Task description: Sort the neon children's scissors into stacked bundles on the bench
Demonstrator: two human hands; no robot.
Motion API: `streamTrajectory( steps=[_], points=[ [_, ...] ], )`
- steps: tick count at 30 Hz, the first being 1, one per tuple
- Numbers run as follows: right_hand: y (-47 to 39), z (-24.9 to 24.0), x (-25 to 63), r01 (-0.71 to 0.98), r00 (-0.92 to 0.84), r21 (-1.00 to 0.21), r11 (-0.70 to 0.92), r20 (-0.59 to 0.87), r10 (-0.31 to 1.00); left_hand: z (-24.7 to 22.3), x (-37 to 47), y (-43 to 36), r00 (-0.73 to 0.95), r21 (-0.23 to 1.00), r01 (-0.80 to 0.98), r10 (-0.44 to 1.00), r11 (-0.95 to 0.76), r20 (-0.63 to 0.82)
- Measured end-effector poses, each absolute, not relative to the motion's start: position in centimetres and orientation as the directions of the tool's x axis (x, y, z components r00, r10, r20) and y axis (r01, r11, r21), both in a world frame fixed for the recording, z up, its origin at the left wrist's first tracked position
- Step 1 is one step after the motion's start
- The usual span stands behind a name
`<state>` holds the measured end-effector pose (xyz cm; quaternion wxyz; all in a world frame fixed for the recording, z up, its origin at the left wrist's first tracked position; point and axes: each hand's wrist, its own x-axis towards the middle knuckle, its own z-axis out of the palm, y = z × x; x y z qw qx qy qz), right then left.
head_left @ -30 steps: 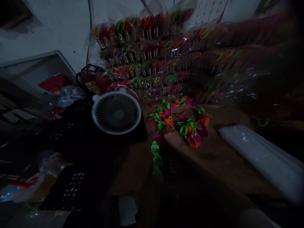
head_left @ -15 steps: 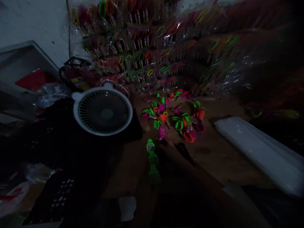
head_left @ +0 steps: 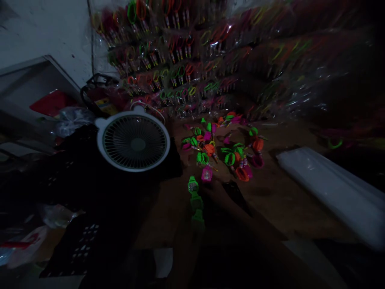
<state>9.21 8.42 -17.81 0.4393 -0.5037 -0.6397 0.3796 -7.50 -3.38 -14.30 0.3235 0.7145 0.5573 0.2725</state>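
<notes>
The picture is very dark. My right hand (head_left: 215, 189) reaches in from the lower right, its fingertips closed at the lower edge of a pink toy watch (head_left: 207, 175) with a pale face. To its left, a column of bright green toy watches (head_left: 197, 203) runs down towards me; the top one shows a silvery face. My left hand (head_left: 188, 235) is a dim shape at the lower end of this column and seems to grip it, though shadow hides most of its fingers. Just beyond both hands lies a loose pile of green, orange and pink bands (head_left: 207, 149) with beaded pieces.
A round white fan (head_left: 138, 143) stands on black cloth at the left. Plastic-wrapped rows of colourful bands (head_left: 180, 72) fill the back. A stack of clear plastic sleeves (head_left: 327, 188) lies on the brown table (head_left: 270, 200) at the right. A small black item (head_left: 236, 192) sits beside my right forearm.
My right hand and the pink watch have come slightly nearer to me, away from the pile. The whole view has shifted a little; the green watches keep their place on the table side.
</notes>
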Motion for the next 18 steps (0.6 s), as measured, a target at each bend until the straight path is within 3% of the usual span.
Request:
streamTrajectory(
  steps=[7,16,18],
  points=[
    [8.3,-16.5,8.8,0.395,-0.231,-0.876,0.277,0.197,0.953,-14.4,-7.4,-3.5,0.213,0.768,0.622,0.977,-0.153,0.021],
    [9.3,-16.0,10.4,0.306,-0.423,-0.892,0.333,0.186,0.887,-13.7,-7.3,-3.2,0.209,0.772,0.608,0.975,-0.186,0.071],
    [10.1,-15.5,11.7,0.366,-0.393,-0.864,0.346,0.194,0.899,-13.6,-7.2,-3.2,0.201,0.774,0.603,0.976,-0.194,0.087]
  ],
)
